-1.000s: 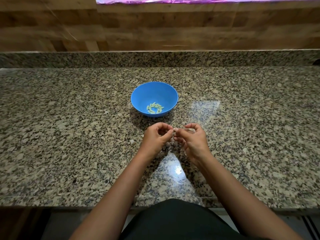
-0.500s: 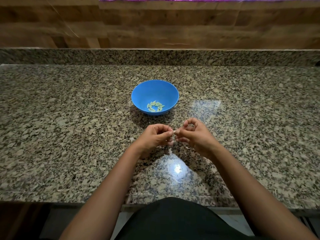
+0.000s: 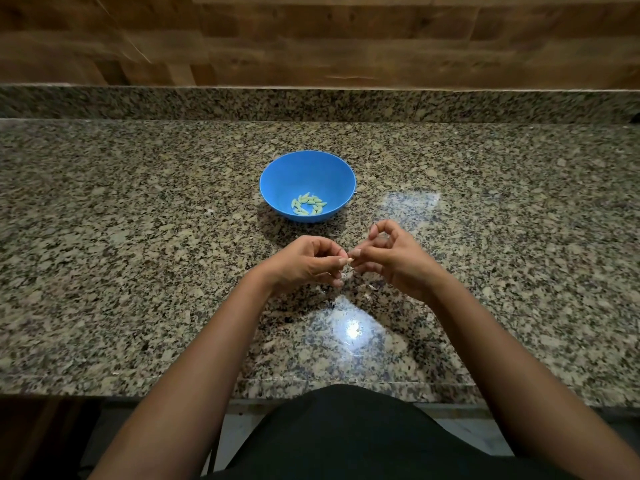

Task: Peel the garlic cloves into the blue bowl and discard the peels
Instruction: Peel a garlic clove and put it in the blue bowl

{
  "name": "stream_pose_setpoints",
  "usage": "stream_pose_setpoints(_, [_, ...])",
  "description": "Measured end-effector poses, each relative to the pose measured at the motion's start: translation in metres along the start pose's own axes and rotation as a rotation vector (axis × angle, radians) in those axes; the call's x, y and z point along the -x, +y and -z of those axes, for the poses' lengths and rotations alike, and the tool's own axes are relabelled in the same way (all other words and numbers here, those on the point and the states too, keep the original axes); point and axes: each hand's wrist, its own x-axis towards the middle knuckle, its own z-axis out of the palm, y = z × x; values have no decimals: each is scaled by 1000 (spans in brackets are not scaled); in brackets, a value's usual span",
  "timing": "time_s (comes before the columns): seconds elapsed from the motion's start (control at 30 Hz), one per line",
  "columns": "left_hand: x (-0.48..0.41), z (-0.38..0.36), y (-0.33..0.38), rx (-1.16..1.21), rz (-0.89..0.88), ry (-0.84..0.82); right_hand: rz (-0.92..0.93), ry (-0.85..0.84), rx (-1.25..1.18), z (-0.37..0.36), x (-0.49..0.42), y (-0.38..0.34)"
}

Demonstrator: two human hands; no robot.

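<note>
From the head camera, the only view, both hands meet above the granite desk (image 3: 138, 237), just short of the blue bowl (image 3: 277, 171). The left hand (image 3: 304, 263) has its fingers curled, thumb and forefinger pinching a small pale garlic clove (image 3: 349, 260) at the point where the two hands touch. The right hand (image 3: 391, 258) is curled as well, its fingertips (image 3: 356, 252) pinching at the same clove from the other side, with the forefinger arched up over it. Whether skin is coming off right now is too small to tell.

The blue bowl sits beyond the hands, slightly toward the left hand's side, well apart from the desk's back edge. In its bottom lies a loose ring of peeled cloves (image 3: 308, 205), pale green under this light, roughly a dozen or more.

A few pale scraps, probably peels (image 3: 372, 287), lie on the desk right under and just beside the right hand; they blend into the speckled stone.

As a judgement, the peeling is well along, with one clove in hand. No pile of unpeeled garlic is visible. The peels on the desk are not yet discarded, so that step remains.
</note>
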Motion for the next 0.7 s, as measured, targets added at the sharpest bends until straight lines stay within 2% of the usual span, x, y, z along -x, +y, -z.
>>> stream_pose_setpoints(0.3, [-1,-2,0,-5,-37,37,-12,-5,82,1,-1,-8])
stream_pose_setpoints(0.5, [-2,-3,-1,6,-45,40,-9,23,59,-1,0,-6])
stream_pose_setpoints(0.7, [-4,-2,-6,29,-55,43,4,123,-35,-10,-1,8])
